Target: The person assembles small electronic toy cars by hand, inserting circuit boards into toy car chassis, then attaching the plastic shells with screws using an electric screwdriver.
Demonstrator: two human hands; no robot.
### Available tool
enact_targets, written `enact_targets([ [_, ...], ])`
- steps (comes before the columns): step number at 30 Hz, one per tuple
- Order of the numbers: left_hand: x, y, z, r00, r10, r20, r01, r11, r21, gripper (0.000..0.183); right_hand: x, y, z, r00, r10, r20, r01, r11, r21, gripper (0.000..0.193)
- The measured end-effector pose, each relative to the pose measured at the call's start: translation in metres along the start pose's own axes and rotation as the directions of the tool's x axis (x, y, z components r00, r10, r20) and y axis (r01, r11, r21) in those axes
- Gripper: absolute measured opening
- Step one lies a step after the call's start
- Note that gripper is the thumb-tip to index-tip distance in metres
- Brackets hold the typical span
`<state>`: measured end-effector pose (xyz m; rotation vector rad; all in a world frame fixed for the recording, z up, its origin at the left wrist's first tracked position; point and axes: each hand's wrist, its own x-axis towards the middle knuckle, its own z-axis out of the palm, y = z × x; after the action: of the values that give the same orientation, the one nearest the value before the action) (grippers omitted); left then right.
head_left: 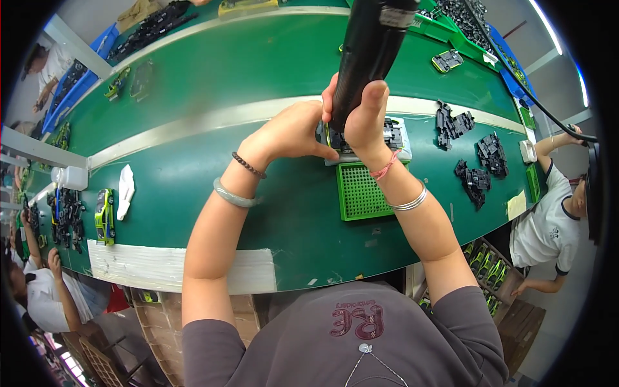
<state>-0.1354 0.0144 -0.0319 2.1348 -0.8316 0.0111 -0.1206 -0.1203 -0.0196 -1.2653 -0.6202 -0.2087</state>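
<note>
My right hand (366, 129) is wrapped round a thick black electric screwdriver (373, 55), which stands nearly upright over the work and comes down from the top of the view. Under it sits a light-coloured fixture (406, 145) with black toy car parts (392, 132) in it. At the fixture's left end, my left hand (293, 131) curves its thumb and fingers round a dark toy car part (333, 140). Both the screwdriver's tip and much of that part are hidden behind my right hand. A green perforated tray (364, 193) lies just in front of the fixture.
Several black chassis pieces (492, 155) lie to the right. On the left are a yellow-green toy car (104, 216) and a crumpled white cloth (126, 192). Beyond a pale rail is a green belt carrying another car (447, 61). People work at both sides.
</note>
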Motion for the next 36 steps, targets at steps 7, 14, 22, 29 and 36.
enact_targets([
  [7, -0.002, -0.003, 0.003, 1.000, 0.002, -0.003, -0.002, 1.000, 0.030, 0.056, -0.001, -0.003, -0.005, 1.000, 0.003, 0.000, -0.003, 0.988, 0.152, 0.076],
  [14, -0.023, 0.007, -0.072, 0.949, -0.234, -0.213, 0.057, 0.787, -0.614, 0.042, -0.024, -0.079, -0.091, 0.975, -0.138, -0.173, 0.145, 0.989, 0.028, 0.097],
  [22, -0.046, -0.062, -0.172, 0.813, -0.515, -0.271, 0.552, 0.536, 0.638, 0.044, -0.093, -0.037, -0.158, 0.952, 0.014, -0.306, -0.050, 0.993, -0.108, 0.086],
  [29, 0.001, -0.133, -0.131, 0.892, -0.175, -0.417, 0.378, 0.795, 0.474, 0.047, -0.090, -0.036, -0.158, 0.954, 0.063, -0.293, -0.093, 0.992, -0.087, 0.086],
  [36, 0.090, -0.094, -0.102, 0.915, -0.169, -0.367, 0.338, 0.818, 0.466, 0.028, -0.091, -0.036, -0.158, 0.949, 0.056, -0.311, -0.096, 0.989, -0.115, 0.086],
])
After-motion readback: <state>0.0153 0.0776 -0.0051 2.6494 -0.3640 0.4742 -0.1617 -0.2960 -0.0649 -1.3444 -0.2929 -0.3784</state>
